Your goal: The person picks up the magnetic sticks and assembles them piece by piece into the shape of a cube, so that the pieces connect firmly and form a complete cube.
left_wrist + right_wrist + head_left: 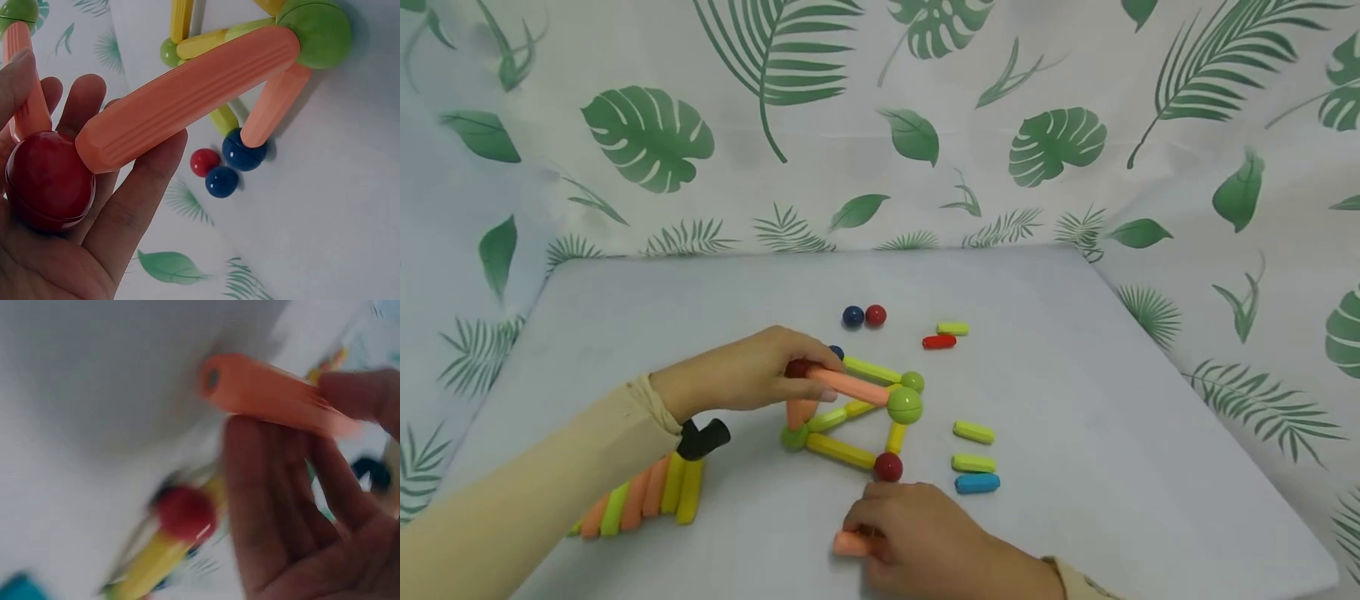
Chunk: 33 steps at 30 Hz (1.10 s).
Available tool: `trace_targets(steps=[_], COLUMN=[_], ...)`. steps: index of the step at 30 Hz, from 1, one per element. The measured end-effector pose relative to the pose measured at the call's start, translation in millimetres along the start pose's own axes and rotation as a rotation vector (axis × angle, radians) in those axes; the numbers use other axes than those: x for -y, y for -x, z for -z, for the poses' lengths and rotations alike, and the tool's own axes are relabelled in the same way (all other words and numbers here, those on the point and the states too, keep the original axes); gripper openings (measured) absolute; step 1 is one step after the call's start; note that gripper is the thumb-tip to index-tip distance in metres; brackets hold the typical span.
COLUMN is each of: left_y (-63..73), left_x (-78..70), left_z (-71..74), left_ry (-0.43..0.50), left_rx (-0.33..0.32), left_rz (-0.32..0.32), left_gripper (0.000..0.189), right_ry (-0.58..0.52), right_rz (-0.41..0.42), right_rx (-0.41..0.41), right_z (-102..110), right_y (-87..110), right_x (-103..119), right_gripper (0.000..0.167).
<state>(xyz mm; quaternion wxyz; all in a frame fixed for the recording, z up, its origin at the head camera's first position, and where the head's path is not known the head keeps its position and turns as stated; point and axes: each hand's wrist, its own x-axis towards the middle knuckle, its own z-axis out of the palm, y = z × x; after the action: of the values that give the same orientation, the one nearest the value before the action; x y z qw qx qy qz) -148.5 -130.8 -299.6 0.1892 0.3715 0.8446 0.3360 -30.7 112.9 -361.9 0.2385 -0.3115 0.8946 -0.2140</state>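
Note:
My left hand [760,371] holds the raised part of a structure of magnetic rods and balls. A red ball [50,181] sits against its palm, and its fingers support an orange rod [194,94] running to a large green ball [905,406]. The thumb lies on another orange rod [28,94]. Yellow rods [842,451] form the structure's base on the table, with a red ball [888,467] at its near corner. Just in front of that corner, my right hand [925,537] pinches a loose orange rod [269,394] between thumb and fingers, its round end socket showing.
Under the left forearm lies a row of orange, yellow and green rods [651,492]. Blue [853,317] and red [876,315] balls lie behind the structure. To its right are short green rods [973,432], a blue rod [977,483] and a red rod [939,342].

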Motion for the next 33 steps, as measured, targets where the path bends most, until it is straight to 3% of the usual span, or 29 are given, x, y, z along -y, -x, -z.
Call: trace_targets(steps=[5,7,10,20,27,30,33], left_y=[-0.9,-1.3,-1.7,-1.0,-2.4,-2.7,-2.6], left_x=[-3.1,-4.4,-5.0,-7.2,-8.5,-9.4,-9.7], left_z=[-0.5,-0.7,-1.6,-4.1,-5.9,-7.1,-8.7], left_ry=[0.013,0.015,0.015,0.016,0.021,0.023,0.013], left_rx=[-0.001,0.003,0.009,0.003,-0.002,-0.007,-0.021], left_rz=[0.021,0.041,0.045,0.054,-0.029,-0.030,-0.023], left_gripper=[0.024,0.023,0.023,0.025,0.023,0.023,0.022], right_ry=[-0.440,-0.520,-0.566,-0.588,-0.599,-0.563,-0.419], right_rz=[-0.015,-0.011,-0.015,-0.032,-0.044,-0.040,-0.059], right_rx=[-0.343,-0.455,-0.538,-0.557,-0.537,-0.532,-0.510], right_z=[17,22,26,25,25,25,23], right_y=[23.3,25.2,23.4,8.9,7.9,8.4,8.0], right_x=[-27,-33,-40,-49,-50,-51,-54], right_gripper=[0.018,0.019,0.022,0.022,0.023,0.023,0.027])
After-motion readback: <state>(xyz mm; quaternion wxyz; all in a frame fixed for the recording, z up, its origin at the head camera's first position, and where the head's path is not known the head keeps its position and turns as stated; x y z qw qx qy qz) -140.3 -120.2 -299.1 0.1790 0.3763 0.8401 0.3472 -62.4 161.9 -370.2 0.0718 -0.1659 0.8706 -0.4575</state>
